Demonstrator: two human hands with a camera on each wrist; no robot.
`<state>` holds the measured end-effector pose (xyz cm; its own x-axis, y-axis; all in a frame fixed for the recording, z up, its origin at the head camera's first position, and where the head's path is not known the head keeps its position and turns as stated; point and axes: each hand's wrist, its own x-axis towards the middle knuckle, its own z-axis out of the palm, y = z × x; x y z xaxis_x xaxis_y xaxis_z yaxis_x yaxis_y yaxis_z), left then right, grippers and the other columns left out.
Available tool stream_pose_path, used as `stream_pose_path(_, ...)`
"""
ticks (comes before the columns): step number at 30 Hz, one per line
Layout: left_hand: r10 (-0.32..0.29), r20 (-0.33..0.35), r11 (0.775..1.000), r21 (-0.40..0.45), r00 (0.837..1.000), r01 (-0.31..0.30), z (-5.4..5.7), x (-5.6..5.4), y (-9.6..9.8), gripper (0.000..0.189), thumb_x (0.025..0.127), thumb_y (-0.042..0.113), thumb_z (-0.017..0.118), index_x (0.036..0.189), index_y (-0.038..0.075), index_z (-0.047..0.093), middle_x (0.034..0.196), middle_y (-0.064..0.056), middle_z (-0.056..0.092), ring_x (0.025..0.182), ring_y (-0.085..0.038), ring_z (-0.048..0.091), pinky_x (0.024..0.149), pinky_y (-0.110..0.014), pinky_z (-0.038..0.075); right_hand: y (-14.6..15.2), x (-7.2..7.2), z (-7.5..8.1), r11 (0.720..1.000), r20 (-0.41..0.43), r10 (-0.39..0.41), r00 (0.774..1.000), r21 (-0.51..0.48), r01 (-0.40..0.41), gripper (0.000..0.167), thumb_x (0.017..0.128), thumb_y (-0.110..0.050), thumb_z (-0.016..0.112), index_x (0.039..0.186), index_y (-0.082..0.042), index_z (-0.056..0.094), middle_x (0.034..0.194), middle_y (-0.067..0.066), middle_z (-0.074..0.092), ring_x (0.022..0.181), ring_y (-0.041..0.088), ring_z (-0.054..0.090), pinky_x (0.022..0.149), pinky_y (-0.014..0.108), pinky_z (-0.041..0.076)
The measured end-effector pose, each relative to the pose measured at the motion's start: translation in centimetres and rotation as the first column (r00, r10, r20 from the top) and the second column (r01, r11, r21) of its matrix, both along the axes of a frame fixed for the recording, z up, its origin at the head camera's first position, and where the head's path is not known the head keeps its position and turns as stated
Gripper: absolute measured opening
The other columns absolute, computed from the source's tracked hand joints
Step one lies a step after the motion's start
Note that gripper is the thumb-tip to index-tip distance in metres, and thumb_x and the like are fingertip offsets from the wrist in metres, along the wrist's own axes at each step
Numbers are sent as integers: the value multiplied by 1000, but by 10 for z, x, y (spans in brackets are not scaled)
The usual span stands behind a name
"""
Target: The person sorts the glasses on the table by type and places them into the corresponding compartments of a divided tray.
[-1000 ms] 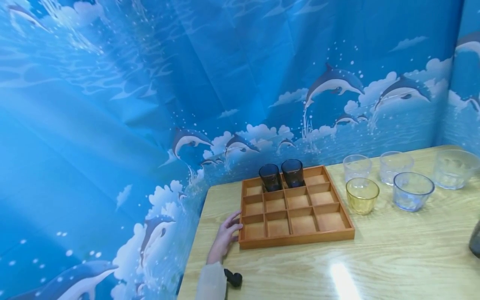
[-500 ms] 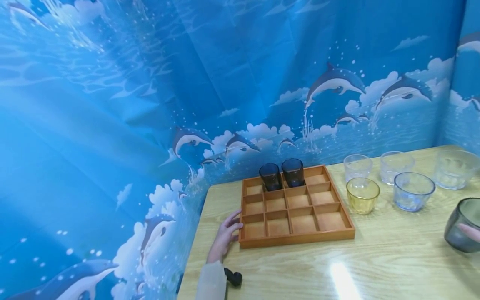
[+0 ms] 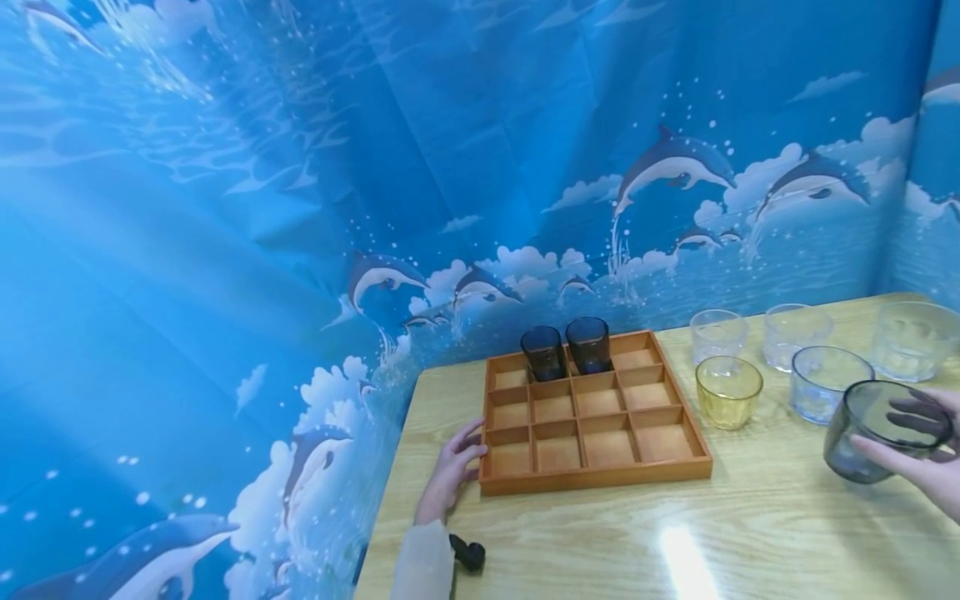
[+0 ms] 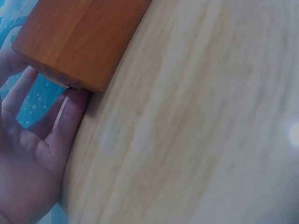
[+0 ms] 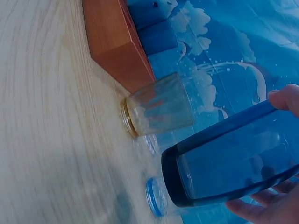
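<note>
My left hand (image 3: pixel 450 467) rests at the left side of a wooden compartment tray (image 3: pixel 600 477), its fingertips against the tray's wall. In the left wrist view the extended fingers meet the tray's corner. Two dark glasses, a left one (image 3: pixel 543 357) and a right one (image 3: pixel 588 348), stand in the tray's back row. At the right, my right hand (image 3: pixel 939 481) grips a smoky grey glass (image 3: pixel 858 446) around its upper part, thumb on the near side and fingers behind. This glass is slightly tilted above the table, near a blue-tinted glass (image 3: pixel 821 392).
A yellow glass (image 3: pixel 727 396) stands just right of the tray. Behind it are clear glasses, including a small one (image 3: pixel 717 333), a middle one (image 3: pixel 795 333) and a larger one (image 3: pixel 911 342). A dolphin-patterned blue curtain (image 3: pixel 450 167) hangs behind the wood-grain table (image 3: pixel 585 550).
My right hand has come into view from the right, carrying the smoky grey glass leftward toward the blue-tinted glass. My left hand and the tray stay in place.
</note>
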<state>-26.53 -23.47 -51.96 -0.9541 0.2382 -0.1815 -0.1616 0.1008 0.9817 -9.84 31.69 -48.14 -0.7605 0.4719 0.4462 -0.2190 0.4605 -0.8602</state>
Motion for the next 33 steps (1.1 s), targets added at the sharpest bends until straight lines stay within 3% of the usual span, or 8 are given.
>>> stream_pose_path(3,2,-1,1000,11,1000,-2,-4,-3,-1,53,89,12,59,139,11,43,135,-20,43,112,-28,51,81,-45,49,-9,-2,7,998,7,52,999,33,-52,84,68,8,76,138,-20,38,109,-31,46,91,-20,45,93,14,35)
stream_pose_path(6,17,-4,1000,17,1000,-17,-15,-9,-3,53,88,13,60,139,14,44,136,-19,43,112,-29,51,80,-44,49,-16,-7,14,994,14,99,995,52,-99,81,66,8,78,134,-19,42,106,-29,49,90,-17,47,66,1,34)
stream_pose_path(7,23,-4,1000,15,1000,-23,-18,-10,-3,53,88,15,60,139,15,45,136,-18,43,113,-28,51,80,-44,49,-19,-8,16,992,28,107,994,57,-108,80,67,7,78,133,-20,42,106,-29,49,90,-17,47,65,1,34)
stream_pose_path(11,41,-14,999,1,999,-41,-22,-10,-3,52,88,18,62,137,19,47,135,-16,44,112,-28,51,79,-42,50,-31,-12,24,986,86,137,987,87,-145,75,70,-2,79,133,-16,42,106,-26,49,92,-16,45,65,3,35)
stream_pose_path(16,42,-19,999,9,999,-41,-22,-10,-2,52,87,16,62,137,18,47,134,-17,45,111,-28,52,78,-41,50,-44,-16,30,975,159,168,973,119,-188,80,73,-13,79,139,-16,35,111,-21,44,93,-14,41,67,3,33)
stream_pose_path(21,28,-1,999,24,1000,-28,-15,-7,-2,52,88,13,60,138,15,46,135,-17,44,112,-28,51,78,-42,50,-57,-24,36,960,109,250,962,101,-261,80,72,-6,79,138,-11,35,116,-15,47,94,-12,47,72,3,37)
stream_pose_path(27,-5,-13,1000,26,1000,5,-1,0,1,52,90,10,57,140,10,41,136,-22,41,115,-33,49,80,-45,49,-71,-35,41,952,74,285,956,98,-292,76,69,-3,80,133,-6,39,115,-13,50,94,-8,49,76,2,37)
stream_pose_path(33,10,-23,1000,22,1000,-10,-13,-6,-2,51,90,13,58,139,14,44,136,-21,42,113,-32,50,78,-43,49,-83,-47,44,935,89,330,940,104,-339,78,71,-8,80,136,-8,37,117,-11,49,96,-10,46,77,2,36)
